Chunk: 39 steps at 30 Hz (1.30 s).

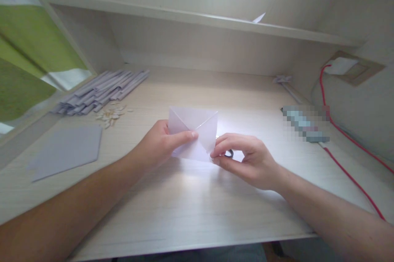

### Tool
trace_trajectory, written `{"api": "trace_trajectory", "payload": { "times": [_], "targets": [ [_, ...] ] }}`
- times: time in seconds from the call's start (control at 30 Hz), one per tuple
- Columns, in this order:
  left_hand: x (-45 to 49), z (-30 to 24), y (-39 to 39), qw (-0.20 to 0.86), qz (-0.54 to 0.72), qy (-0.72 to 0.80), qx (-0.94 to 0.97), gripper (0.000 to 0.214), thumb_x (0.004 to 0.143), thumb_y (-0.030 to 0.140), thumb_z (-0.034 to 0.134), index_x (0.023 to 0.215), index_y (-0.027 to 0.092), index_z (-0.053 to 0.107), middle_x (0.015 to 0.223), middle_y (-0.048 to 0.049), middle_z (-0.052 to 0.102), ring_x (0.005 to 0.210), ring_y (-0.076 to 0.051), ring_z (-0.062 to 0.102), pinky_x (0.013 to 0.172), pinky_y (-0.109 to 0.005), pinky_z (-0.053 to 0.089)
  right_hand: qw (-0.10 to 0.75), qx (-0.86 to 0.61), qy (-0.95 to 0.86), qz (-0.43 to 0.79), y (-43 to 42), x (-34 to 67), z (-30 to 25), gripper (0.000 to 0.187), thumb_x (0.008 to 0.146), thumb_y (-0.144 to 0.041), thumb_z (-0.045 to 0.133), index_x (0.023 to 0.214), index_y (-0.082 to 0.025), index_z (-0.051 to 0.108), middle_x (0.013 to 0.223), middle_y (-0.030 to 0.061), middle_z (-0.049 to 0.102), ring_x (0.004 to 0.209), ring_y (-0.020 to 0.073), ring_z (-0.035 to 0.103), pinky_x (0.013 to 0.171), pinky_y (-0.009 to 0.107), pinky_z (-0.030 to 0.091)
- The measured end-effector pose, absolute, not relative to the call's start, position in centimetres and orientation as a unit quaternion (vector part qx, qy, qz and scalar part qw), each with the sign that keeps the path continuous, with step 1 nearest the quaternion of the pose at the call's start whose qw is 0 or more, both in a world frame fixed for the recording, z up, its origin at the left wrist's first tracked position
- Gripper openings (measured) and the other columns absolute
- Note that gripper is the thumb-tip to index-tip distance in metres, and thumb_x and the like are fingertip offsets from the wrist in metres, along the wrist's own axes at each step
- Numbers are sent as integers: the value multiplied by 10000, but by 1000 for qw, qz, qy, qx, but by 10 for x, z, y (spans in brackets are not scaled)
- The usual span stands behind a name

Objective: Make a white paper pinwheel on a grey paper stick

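A square sheet of white paper [203,145], with slits or creases running from its corners toward the middle, is held up above the tabletop. My left hand [163,141] grips it from the left, the thumb lying across its front near the centre and the fingers behind. At the lower right corner, the thumb and fingers of my right hand [246,157] are pinched together on the paper's edge. A dark ring-shaped loop [229,154] shows in the gap of that hand; what it belongs to is mostly hidden.
Several rolled paper sticks [104,89] lie at the back left beside small pale pieces [112,115]. Nearer sits a stack of white paper [69,151]. A paper pinwheel on a stick [282,79], a blurred-out object [304,124] and a red cable [353,186] are at right. A shelf [184,13] overhangs the back.
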<state>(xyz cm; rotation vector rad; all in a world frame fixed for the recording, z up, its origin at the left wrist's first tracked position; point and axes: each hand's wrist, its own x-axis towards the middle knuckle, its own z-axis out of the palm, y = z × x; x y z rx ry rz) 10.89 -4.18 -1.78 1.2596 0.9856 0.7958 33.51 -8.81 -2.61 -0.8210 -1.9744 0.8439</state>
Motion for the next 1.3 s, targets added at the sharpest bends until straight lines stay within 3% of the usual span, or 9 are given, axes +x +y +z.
{"api": "trace_trajectory", "payload": {
  "times": [0.8, 1.3],
  "targets": [
    [108, -22, -45, 551, 362, 435, 613, 365, 782, 440, 782, 996, 144, 772, 942, -76, 788, 814, -242, 702, 689, -285, 529, 454, -431, -671, 398, -88, 335, -29, 27, 826, -187, 750, 839, -167, 760, 809, 66, 751, 717, 172, 664, 637, 299, 503],
    [108, -23, -45, 519, 366, 434, 639, 330, 802, 459, 775, 907, 147, 745, 818, -36, 750, 706, -193, 649, 620, -256, 472, 465, -445, -647, 408, -88, 336, -31, 94, 824, -251, 777, 844, -162, 759, 761, 60, 727, 674, 161, 639, 596, 289, 497]
  ]
}}
